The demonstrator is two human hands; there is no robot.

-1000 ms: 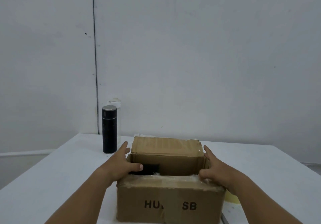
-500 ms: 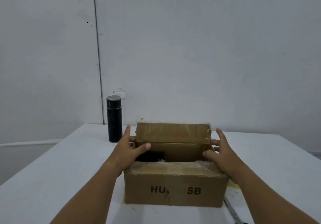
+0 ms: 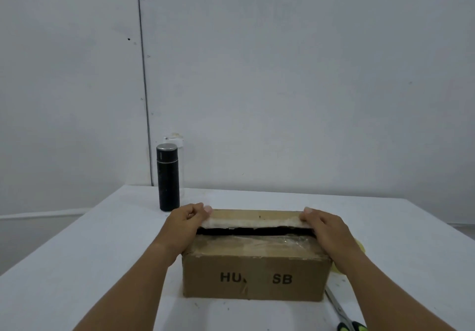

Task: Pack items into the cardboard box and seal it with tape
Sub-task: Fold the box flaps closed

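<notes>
A brown cardboard box printed "HU SB" sits on the white table in front of me. Its near top flap lies flat, covered with old clear tape. The far flap is folded down almost level, leaving a narrow dark gap between the two flaps. My left hand grips the far flap's left end with curled fingers. My right hand grips its right end the same way. The box's contents are hidden.
A black flask with a silver cap stands at the table's back left. Scissors with green-black handles lie right of the box. A yellowish roll of tape peeks out behind my right wrist. The wall is close behind.
The far flap stood upright before; both hands have folded it down toward me, nearly closing the box. The dark item inside is no longer visible.
</notes>
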